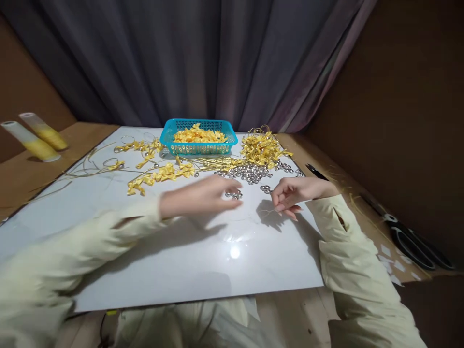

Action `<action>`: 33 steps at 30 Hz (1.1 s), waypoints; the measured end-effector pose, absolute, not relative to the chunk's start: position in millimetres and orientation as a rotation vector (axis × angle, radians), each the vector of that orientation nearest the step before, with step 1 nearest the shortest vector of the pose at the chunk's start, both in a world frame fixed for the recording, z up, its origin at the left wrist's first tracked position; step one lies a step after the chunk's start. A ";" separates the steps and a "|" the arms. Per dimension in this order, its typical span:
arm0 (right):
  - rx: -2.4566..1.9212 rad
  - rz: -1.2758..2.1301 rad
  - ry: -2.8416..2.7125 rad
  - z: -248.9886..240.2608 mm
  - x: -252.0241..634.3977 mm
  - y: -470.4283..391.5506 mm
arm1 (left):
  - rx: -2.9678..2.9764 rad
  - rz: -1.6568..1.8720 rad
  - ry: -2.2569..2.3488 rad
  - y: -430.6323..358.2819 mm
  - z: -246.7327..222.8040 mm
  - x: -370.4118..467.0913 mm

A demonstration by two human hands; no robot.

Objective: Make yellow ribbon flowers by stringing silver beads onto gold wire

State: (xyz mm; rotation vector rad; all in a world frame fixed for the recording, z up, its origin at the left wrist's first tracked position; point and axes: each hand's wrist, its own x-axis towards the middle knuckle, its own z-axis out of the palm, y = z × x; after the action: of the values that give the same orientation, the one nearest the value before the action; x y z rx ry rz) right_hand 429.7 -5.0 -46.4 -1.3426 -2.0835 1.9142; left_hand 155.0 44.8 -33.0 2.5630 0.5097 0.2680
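Observation:
My left hand is slightly smeared by motion, its thumb and fingers apart. Between and just behind its fingertips lies a small cluster of shiny silver teardrop-shaped pieces on the white board. My right hand pinches a thin gold cord, whose fine end sticks out to the left over the board. Another few silver pieces lie beside its knuckles. Beyond both hands spreads a larger heap of silver pieces. Yellow ribbon bows lie in a row past my left hand.
A blue basket of yellow bows stands at the back. To its right sits a pile of corded bows; gold cords lie before it. Scissors rest at the right. Two spools stand left. A curtain hangs behind.

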 end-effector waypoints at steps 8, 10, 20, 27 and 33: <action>-1.307 1.925 -2.015 -45.4 442.8 -14.3 | 2.228 0.040 0.330 26.6 -70.2 237.4; -1.282 1.925 -2.010 -43.3 444.6 -16.1 | 2.197 0.045 0.367 30.1 -70.8 235.5; -1.064 2.010 -2.113 -55.2 450.0 -11.1 | 2.401 0.110 0.498 46.4 -79.0 225.0; -1.172 2.064 -2.151 -58.7 450.6 -8.6 | 2.908 0.031 0.845 67.4 -71.0 191.0; -1.171 2.070 -2.148 -61.7 453.6 -8.0 | 3.030 -0.228 1.277 99.0 -57.9 134.2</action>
State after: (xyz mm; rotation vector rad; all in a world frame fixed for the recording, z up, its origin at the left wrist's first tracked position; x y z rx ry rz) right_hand 453.6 -8.0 -61.7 -1.1714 -2.1483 2.0705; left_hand 134.2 99.0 -57.9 3.0300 1.2767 -0.2275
